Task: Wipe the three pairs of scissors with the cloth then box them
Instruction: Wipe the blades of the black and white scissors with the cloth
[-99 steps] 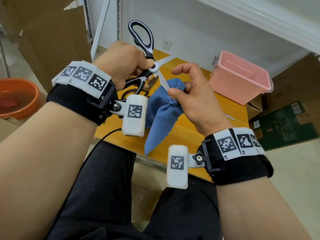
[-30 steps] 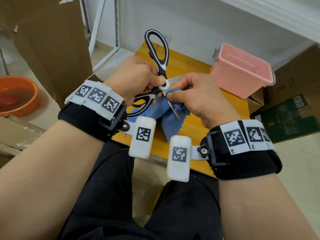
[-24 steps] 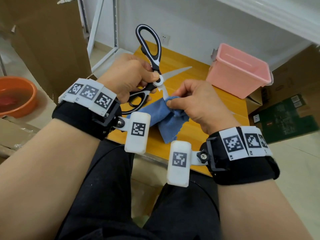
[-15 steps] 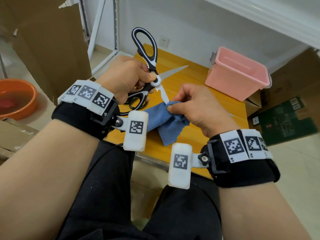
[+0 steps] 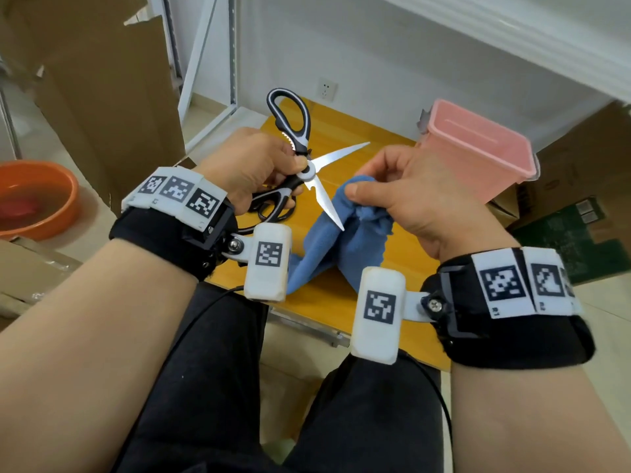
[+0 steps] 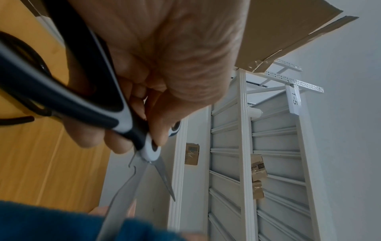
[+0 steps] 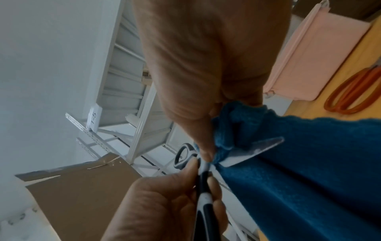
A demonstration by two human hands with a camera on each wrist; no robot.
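Note:
My left hand grips black-and-white scissors by the handles near the pivot, blades spread wide above the wooden table. One blade points right, the other down toward me. My right hand pinches a bunched blue cloth beside the lower blade. The right wrist view shows the cloth bunched against that blade close to the pivot. Orange-handled scissors lie on the table by the pink box. The box stands open at the table's far right. The left wrist view shows the pivot under my thumb.
An orange basin sits on the floor at the left. Cardboard sheets and a white rack frame stand behind it. A green carton lies right of the table. Thin black loops rest on the table under my left hand.
My right hand slid the cloth down the lower blade to its tip, and has now come back up beside the blade. The left hand keeps the scissors spread open.

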